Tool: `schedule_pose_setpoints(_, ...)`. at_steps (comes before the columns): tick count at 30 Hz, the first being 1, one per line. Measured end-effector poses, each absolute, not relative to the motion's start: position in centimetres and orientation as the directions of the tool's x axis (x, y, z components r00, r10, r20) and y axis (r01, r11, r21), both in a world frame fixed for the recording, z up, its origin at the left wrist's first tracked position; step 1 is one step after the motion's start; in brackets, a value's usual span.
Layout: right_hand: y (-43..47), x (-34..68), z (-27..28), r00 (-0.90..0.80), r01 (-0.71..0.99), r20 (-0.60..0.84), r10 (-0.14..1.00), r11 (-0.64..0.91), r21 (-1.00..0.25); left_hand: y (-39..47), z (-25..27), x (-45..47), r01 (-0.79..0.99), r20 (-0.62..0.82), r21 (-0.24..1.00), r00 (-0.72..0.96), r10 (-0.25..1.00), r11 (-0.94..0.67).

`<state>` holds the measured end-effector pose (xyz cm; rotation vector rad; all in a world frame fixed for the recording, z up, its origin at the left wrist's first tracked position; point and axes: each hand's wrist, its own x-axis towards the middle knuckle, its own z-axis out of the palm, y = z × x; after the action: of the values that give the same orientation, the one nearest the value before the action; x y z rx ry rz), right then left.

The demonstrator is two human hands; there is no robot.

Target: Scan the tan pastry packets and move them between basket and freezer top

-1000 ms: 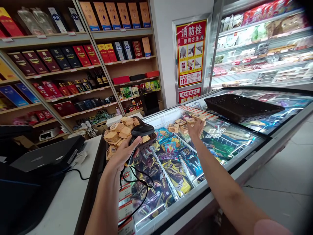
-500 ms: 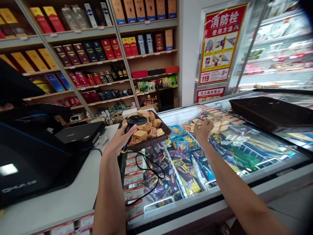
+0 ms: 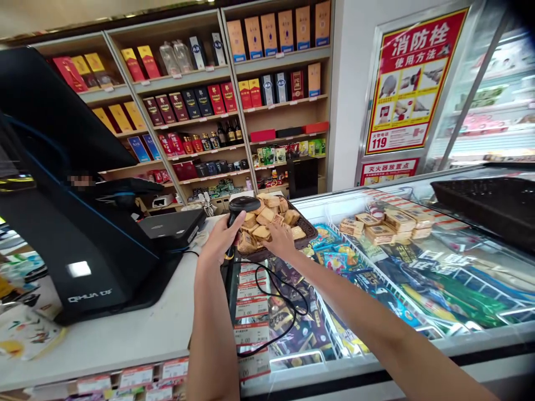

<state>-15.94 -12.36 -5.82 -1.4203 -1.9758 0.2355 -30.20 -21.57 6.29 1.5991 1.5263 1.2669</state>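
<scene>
My left hand (image 3: pixel 218 240) is wrapped around the handle of a black barcode scanner (image 3: pixel 244 204), its head tilted over a dark woven basket (image 3: pixel 308 227). The basket is heaped with small brown snack packets (image 3: pixel 267 200). Reaching into its front, my right hand (image 3: pixel 281 241) has its fingers bent against a packet (image 3: pixel 276 220) with printing on it; the grip is partly hidden. More packets of this kind stand in neat stacks (image 3: pixel 399 220) on the freezer's glass top, to the right. A black cable (image 3: pixel 307 301) loops below the basket.
The chest freezer (image 3: pixel 376 356) holds bagged ice creams in white wire baskets. A black tray (image 3: pixel 485 206) sits on its right side. At left, a black checkout terminal (image 3: pixel 92 245) stands on the white counter (image 3: pixel 137 334). Shelves of boxed bottles (image 3: pixel 188 106) line the back wall.
My right hand has moved left from the stacked packets on the glass to the basket. The scanner stays in my left hand. The view has swung left.
</scene>
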Motion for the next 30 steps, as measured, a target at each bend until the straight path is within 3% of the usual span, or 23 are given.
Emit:
schedule_pose_setpoints(3,-12.8,-13.3,-6.0,-0.060,0.531,0.497,0.866,0.449,-0.718,-21.3,6.0,-29.8,0.388,0.235,0.902,-0.075,0.969,-0.189)
schedule_pose_setpoints(6,-12.8,-9.0,-5.7,0.096,-0.011,0.369,0.924,0.372,-0.928,-21.0,5.7,-28.8,0.337,0.222,0.920,-0.033,0.975,-0.198)
schedule_pose_setpoints(8,-12.6,-5.7,-5.4,0.080,-0.389,0.234,0.969,0.246,-0.887,-20.8,5.6,-27.7,0.276,0.193,0.943,0.009,0.981,-0.188)
schedule_pose_setpoints(10,-12.4,-2.7,-5.2,0.048,-0.597,0.182,0.982,0.174,-0.783,-20.8,5.6,-26.3,0.217,0.153,0.962,0.062,0.986,-0.163)
schedule_pose_setpoints(13,-12.3,0.4,-5.6,0.090,-0.673,0.165,0.982,0.182,-0.717,-21.0,5.4,-24.2,0.170,0.104,0.976,0.166,0.981,-0.133)
schedule_pose_setpoints(18,-12.3,2.3,-7.1,0.061,-0.667,0.098,0.993,0.114,-0.736,-20.9,4.4,-21.6,0.204,0.000,0.977,0.279,0.960,-0.060)
schedule_pose_setpoints(30,-11.9,3.0,-7.9,0.139,-0.695,0.113,0.984,0.178,-0.697,-20.1,2.6,-18.6,0.258,0.110,0.950,0.260,0.959,-0.178)
